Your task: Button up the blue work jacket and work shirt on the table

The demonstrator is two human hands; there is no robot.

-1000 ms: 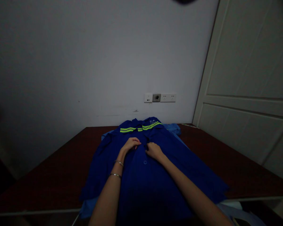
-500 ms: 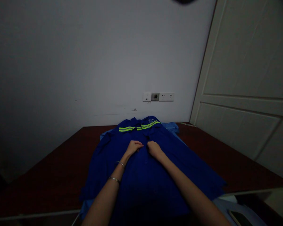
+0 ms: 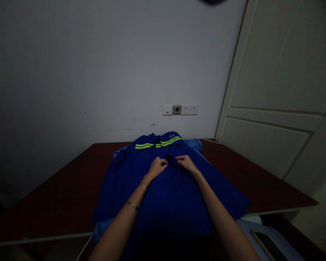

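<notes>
A dark blue work jacket (image 3: 152,195) with yellow-green reflective stripes across the chest lies spread on the brown table, its collar toward the wall. My left hand (image 3: 158,166), with two bangles on its forearm, is closed at the front opening, fingertips pinched on the jacket's cloth. On the other side of the opening, my right hand (image 3: 186,162) pinches the front edge, which is slightly lifted and folded. Lighter blue cloth (image 3: 195,144) shows from under the jacket at its edges. Any button between the fingers is too small and dark to make out.
The brown table (image 3: 62,192) meets a pale wall holding a row of sockets (image 3: 188,110). A light panelled door (image 3: 271,141) stands at the right. Below the table's front right edge, a phone (image 3: 270,246) rests on a pale surface.
My right hand has moved right and slightly up, drawing the jacket's front edge with it and opening a fold. My left hand has shifted slightly up. The view has tilted a little.
</notes>
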